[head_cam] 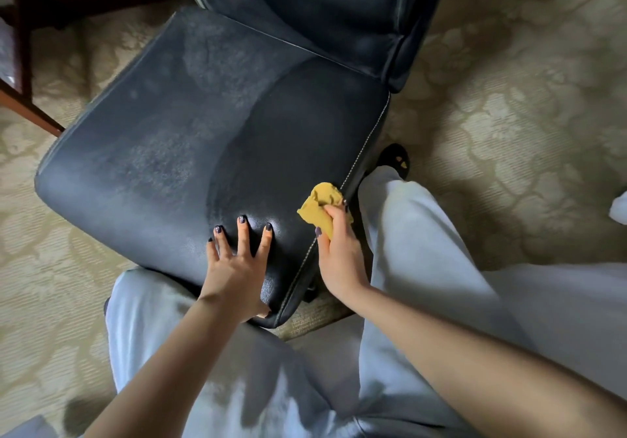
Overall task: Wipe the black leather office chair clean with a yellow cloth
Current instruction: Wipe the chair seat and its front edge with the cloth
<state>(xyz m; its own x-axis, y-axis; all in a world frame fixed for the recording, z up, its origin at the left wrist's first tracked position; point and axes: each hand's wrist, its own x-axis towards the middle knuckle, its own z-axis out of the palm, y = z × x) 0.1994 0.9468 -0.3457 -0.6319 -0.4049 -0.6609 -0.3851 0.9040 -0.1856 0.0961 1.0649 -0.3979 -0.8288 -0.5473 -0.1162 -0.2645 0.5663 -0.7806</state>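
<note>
The black leather office chair (190, 125) fills the middle of the head view, its seat towards me and its backrest at the top. Dusty grey patches cover the left and middle of the seat; the right part looks darker and shinier. My left hand (237, 264) rests flat on the seat's near corner with fingers spread. My right hand (339, 251) grips a bunched yellow cloth (319, 207) at the seat's right edge, along the white stitched seam.
Patterned beige carpet (509, 115) surrounds the chair. Dark wooden furniture legs (27, 105) stand at the far left. My legs in light trousers (424, 234) flank the seat's near corner, and a black slipper (395, 159) shows beside the right edge.
</note>
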